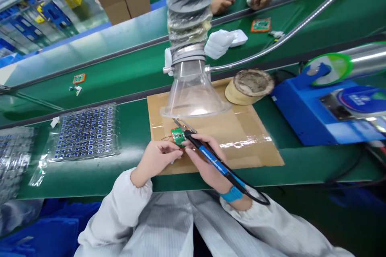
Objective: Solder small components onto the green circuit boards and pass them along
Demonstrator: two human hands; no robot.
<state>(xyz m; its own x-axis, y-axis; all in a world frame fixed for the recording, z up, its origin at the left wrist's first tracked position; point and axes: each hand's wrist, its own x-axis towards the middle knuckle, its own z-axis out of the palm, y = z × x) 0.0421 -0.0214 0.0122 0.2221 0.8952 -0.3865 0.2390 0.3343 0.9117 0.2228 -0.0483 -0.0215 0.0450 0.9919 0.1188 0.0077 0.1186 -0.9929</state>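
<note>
A small green circuit board point(178, 135) with an orange edge lies on the brown cardboard sheet point(241, 128), below the clear fume hood. My right hand point(208, 170) grips a soldering iron point(213, 160) with a blue and black handle, its front end over the board. My left hand point(157, 160) is at the board's lower left, thumb and fingers pinched together; what lies between them is too small to make out. Thin dark wires show beside the board's left edge. The fingertips partly hide the board's lower side.
The fume hood point(196, 92) hangs low over the cardboard. A round, pale yellow pot point(249, 86) and a blue machine point(319, 108) stand right. Clear trays of small parts point(86, 132) lie left. Boards point(261, 25) rest on the green belt; a co-worker's hands point(223, 4) are beyond.
</note>
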